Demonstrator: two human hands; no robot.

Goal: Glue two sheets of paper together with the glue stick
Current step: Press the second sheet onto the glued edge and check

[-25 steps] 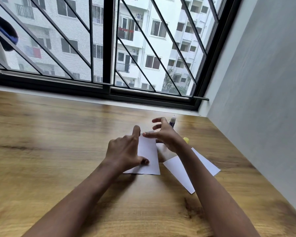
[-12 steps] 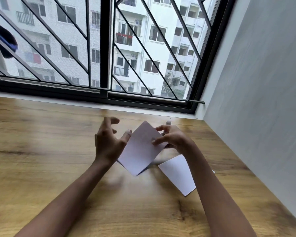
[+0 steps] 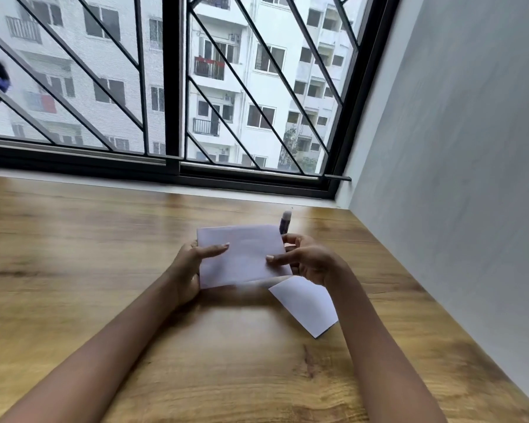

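While the held sheet (image 3: 245,254) is kept raised over the tabletop (image 3: 104,270), its left edge is pinched by the left hand (image 3: 187,270), with the thumb laid across the white face and the fingers hidden behind. Its right edge is pinched the same way by the right hand (image 3: 309,264). The 2nd sheet (image 3: 306,306) is seen lying flat on the tabletop, just below and to the right, partly covered by the right forearm. The glue stick (image 3: 285,222) is stood upright just beyond the held sheet's far right corner, untouched. A barred window (image 3: 171,87) and a grey wall (image 3: 455,148) are seen behind.
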